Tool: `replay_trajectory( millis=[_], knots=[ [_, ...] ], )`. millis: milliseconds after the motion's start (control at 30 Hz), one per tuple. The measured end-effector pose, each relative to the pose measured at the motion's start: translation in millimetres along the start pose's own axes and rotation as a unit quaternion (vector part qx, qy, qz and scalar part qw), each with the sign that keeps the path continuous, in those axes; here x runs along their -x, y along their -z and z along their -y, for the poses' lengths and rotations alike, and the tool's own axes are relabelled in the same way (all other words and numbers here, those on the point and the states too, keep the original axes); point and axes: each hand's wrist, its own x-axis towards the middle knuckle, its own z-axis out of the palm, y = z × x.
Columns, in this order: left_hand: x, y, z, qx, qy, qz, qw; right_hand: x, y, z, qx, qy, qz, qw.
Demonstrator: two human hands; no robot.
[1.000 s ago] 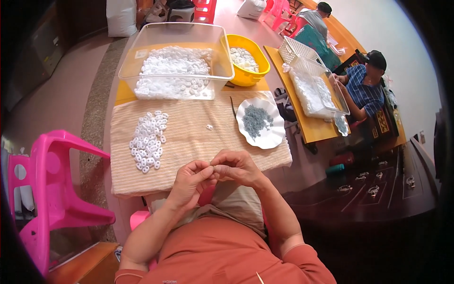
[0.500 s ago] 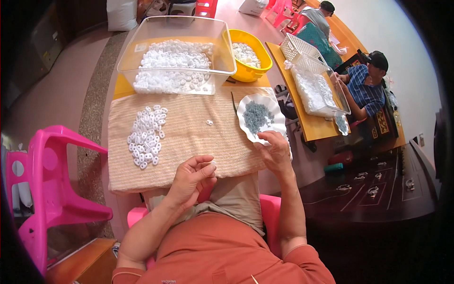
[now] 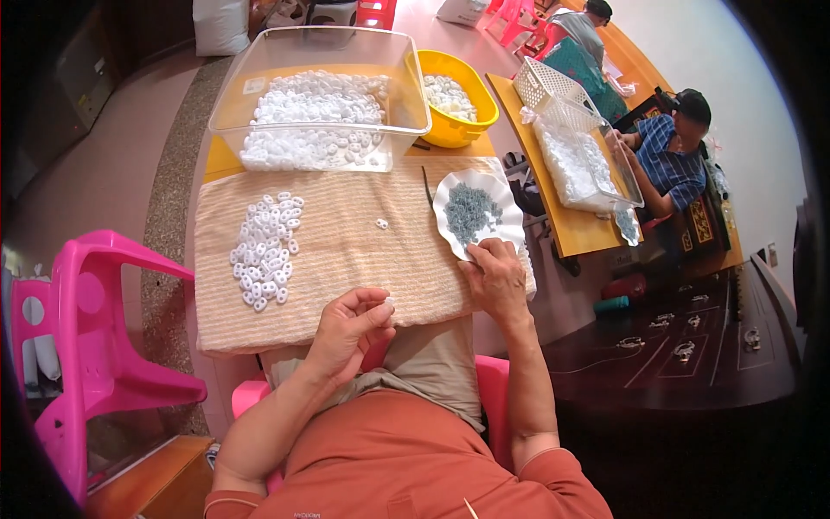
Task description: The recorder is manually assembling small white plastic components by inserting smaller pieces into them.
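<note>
White, oval, two-holed plastic pieces lie on striped beige cloth, the left hand pinches a small white piece, and the right hand, narrowed, any hold unclear, is at the scalloped white plate of blue-grey bits.

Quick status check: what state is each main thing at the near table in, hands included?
Left hand: fingers pinching a small white piece
Right hand: at the plate's near edge, grip unclear
Scalloped plate: partly covered
Grey pieces: heaped on the plate
White pile: loosely spread
Single two-holed piece: lying apart
Clear bin: open, partly filled
Yellow basin: open, partly filled
Cloth: spread out
</note>
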Motion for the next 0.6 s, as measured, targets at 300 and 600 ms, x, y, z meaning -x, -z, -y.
replay_trajectory(
  millis=[300, 600],
  knots=[
    [-1.9, 1.4, 3.8, 0.000, 0.004, -0.011, 1.000, 1.3, -3.3, -1.8, 0.011, 0.018, -0.016, 1.000],
    [-0.6, 0.9, 4.2, -0.001, 0.007, -0.018, 1.000, -0.1, -4.6, 0.3, 0.010, 0.025, -0.007, 1.000]
  ],
)
